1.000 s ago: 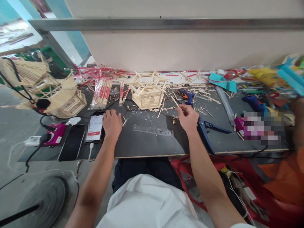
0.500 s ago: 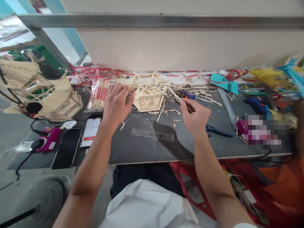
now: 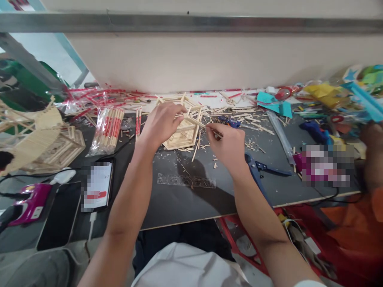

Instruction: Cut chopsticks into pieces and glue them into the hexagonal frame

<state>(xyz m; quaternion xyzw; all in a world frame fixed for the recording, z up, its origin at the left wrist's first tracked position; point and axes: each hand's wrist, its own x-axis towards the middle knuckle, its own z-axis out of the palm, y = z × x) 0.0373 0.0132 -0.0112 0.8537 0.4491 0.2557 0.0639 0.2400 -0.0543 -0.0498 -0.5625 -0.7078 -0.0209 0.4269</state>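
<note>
Listing the work at the dial's centre, with 12 o'clock pointing away from the person: 1 stick frame [image 3: 182,137], many-sided, built of pale wooden strips, resting on the dark tabletop [image 3: 176,207], its left part covered by a hand. Item, 1 left hand [image 3: 163,123], palm down over the frame's 9 to 11 o'clock side, fingers bent, thumb parted from the index finger; whether it touches the frame cannot be told. Item, 1 right hand [image 3: 228,145], at 3 o'clock, fingertips pinching 1 thin stick [image 3: 196,121], which slants toward the left hand across the frame's right side. At 6 o'clock, 1 clear ruler [image 3: 187,181], flat. At 4 o'clock, 1 blue cutter [image 3: 267,169], partly under the right forearm. At 3 o'clock, loose sticks [image 3: 254,119], scattered, and beyond them 1 clear plastic sleeve [image 3: 281,137]. Between 2 and 3 o'clock, turquoise paper [image 3: 269,100]. At 9 o'clock, 1 clear packet of red-marked sticks [image 3: 107,129]; farther out, 1 larger stick structure [image 3: 56,143], cut off by the view's edge. At 8 o'clock, in outward order: 1 lit phone [image 3: 98,185], 1 dark phone [image 3: 60,215], 1 purple power strip [image 3: 32,201].
</note>
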